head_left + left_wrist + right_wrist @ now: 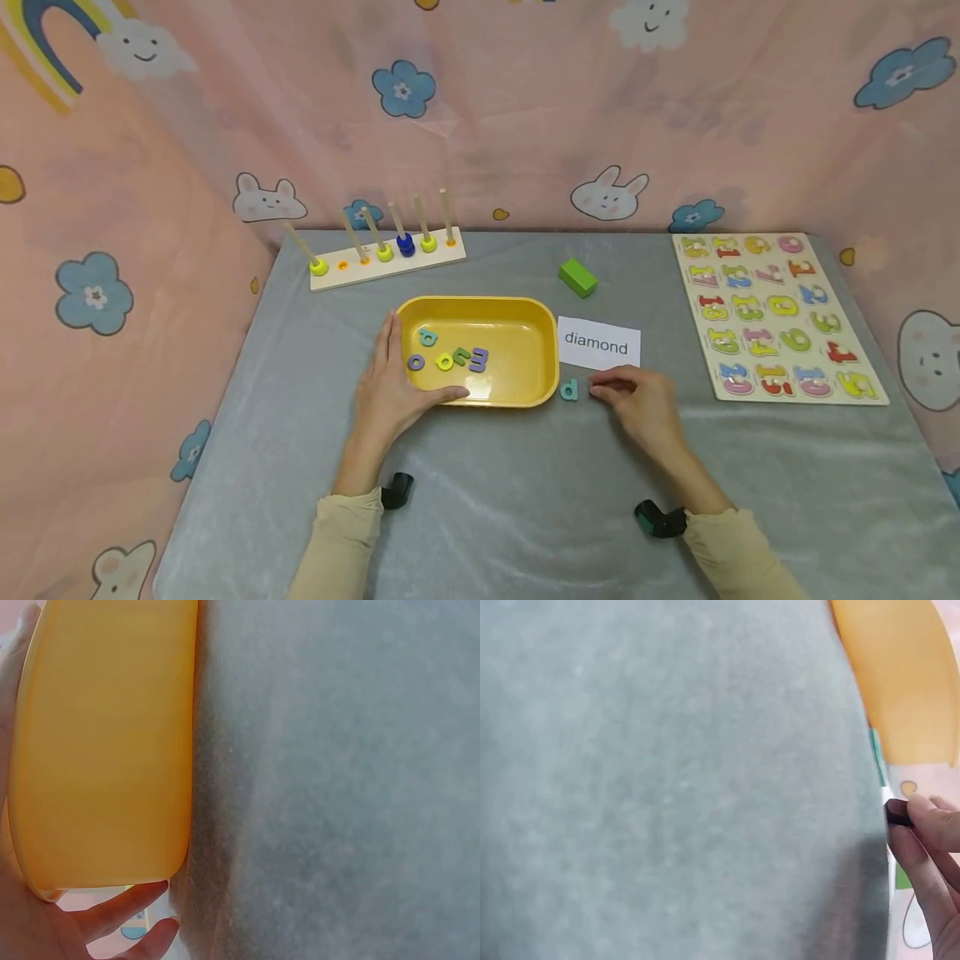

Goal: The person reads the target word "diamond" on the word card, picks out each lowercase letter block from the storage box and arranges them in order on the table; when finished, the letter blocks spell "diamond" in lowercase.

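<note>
My left hand (pixel 392 387) grips the left end of a yellow tray (pixel 536 350), its thumb along the near rim and its fingers against the side wall. Inside lie several small letters, among them a purple "o" (pixel 416 362), a yellow "a" (pixel 445 362), a green "n" (pixel 461 357) and a purple "m" (pixel 478 360). Just right of the tray a teal letter "d" (pixel 569 390) lies on the cloth. Beside it my right hand (pixel 637 408) pinches a small dark piece (pixel 898 812), seen in the right wrist view, between thumb and fingers close over the table.
A white card (pixel 598 343) printed "diamond" lies above the right hand. Behind it sits a green block (pixel 578 277). At the back left stands a peg board (pixel 390 271) with rings; a number puzzle board (pixel 780 321) lies at the right. Grey cloth (pixel 510 500) covers the table.
</note>
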Tool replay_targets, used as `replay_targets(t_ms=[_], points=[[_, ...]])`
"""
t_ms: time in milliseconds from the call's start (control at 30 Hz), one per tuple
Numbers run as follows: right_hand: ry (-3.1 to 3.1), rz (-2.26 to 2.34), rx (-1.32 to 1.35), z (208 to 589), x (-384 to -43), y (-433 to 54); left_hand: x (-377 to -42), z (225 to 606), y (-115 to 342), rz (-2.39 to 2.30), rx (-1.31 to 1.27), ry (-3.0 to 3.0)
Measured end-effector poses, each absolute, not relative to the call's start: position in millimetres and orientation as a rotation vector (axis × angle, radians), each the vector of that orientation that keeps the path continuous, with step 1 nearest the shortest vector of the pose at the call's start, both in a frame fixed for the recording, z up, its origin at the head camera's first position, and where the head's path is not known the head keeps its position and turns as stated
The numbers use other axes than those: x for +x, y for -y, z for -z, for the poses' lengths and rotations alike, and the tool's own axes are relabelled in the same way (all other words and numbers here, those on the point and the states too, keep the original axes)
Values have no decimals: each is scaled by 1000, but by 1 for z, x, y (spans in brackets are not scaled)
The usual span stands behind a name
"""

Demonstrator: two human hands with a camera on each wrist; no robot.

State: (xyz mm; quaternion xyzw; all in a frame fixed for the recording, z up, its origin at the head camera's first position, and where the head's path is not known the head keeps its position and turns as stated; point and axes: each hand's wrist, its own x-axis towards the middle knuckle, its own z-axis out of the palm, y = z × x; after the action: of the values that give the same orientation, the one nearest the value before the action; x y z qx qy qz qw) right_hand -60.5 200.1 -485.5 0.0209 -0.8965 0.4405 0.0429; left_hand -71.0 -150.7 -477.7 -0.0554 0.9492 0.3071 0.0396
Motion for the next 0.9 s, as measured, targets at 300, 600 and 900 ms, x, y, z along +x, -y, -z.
replay_targets(t_ms=[300,600,900], points=[[2890,-1284,73,486,-68,-196,-71,480,151,-952,-175,-2900],[2905,-1207,205,486,-74,-194,-71,478,151,-959,-184,-2904],[3032,-912,264,472,-72,-183,-71,479,152,-939,-189,-2915]])
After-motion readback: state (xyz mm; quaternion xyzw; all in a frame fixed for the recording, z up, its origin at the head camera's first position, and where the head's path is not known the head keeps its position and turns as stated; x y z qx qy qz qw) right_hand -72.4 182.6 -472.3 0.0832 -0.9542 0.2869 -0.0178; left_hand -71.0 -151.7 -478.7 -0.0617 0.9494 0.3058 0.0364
